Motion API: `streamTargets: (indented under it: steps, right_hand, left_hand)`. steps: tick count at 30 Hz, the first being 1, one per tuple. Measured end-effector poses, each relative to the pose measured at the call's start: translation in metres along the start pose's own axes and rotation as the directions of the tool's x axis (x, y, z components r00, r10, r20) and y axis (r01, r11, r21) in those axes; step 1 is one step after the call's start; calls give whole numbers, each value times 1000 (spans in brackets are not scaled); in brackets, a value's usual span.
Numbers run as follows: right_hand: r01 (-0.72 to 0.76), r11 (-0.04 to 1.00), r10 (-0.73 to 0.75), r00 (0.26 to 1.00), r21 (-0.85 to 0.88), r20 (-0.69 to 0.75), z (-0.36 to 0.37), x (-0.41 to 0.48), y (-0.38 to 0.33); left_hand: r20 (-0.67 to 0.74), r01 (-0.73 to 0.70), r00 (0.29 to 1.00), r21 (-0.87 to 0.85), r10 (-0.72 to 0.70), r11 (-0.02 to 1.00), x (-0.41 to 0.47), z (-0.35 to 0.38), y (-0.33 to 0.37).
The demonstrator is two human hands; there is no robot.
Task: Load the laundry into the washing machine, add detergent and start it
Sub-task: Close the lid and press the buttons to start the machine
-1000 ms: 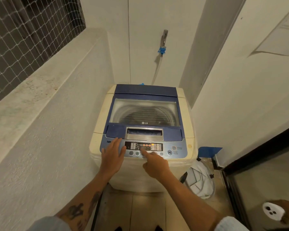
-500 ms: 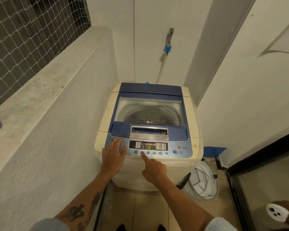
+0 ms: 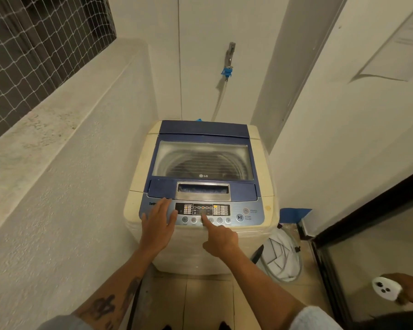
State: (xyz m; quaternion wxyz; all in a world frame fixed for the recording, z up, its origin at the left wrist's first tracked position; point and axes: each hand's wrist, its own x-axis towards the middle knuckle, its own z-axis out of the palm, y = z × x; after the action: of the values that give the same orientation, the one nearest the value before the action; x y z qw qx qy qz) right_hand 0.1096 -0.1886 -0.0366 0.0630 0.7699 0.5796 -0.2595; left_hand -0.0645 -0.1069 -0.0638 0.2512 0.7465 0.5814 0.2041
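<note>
A cream top-loading washing machine (image 3: 138, 177) with a blue lid stands in the corner, its lid down and the drum dim behind the window (image 3: 203, 160). Its blue control panel (image 3: 253, 219) runs along the front edge, with a dark display and a row of round buttons. My left hand (image 3: 159, 225) lies flat on the panel's left end, fingers spread. My right hand (image 3: 221, 239) is curled with the index finger stretched out, its tip on a button in the middle of the row. No laundry or detergent shows outside the machine.
A rough white low wall (image 3: 58, 186) with a ledge and netting runs along the left. A tap (image 3: 229, 59) with a hose hangs on the back wall. A white bag and hose (image 3: 281, 258) sit on the floor at right, beside a dark glass door frame (image 3: 343, 229).
My right index finger has shifted slightly right along the button row. The left hand stays on the panel. The view has tilted a little.
</note>
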Motion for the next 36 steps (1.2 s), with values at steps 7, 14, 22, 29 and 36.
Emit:
streamTargets:
  steps: [7,14,22,29,36]
  right_hand:
    - [-146,983,159,979,109,-125,-7,-12,52]
    - [-247,964,254,965,97,-69,0,-23,85]
    - [-242,941,218,968,-236,-121,-1,-16,74]
    - [-251,905,222,967,-344,-121,-11,-17,53]
    - [-239,932,204,967,-271,-151,-3,-14,68]
  left_hand:
    - [30,-42,999,12,42,999,5,5,12]
    - [20,-134,991,5,134,991,12,12,31]
    - [62,-114,992,18,113,993,19,23,32]
    - [59,-111,992,-4,111,994,24,17,35]
    - [49,-112,993,5,112,994,21,12,35]
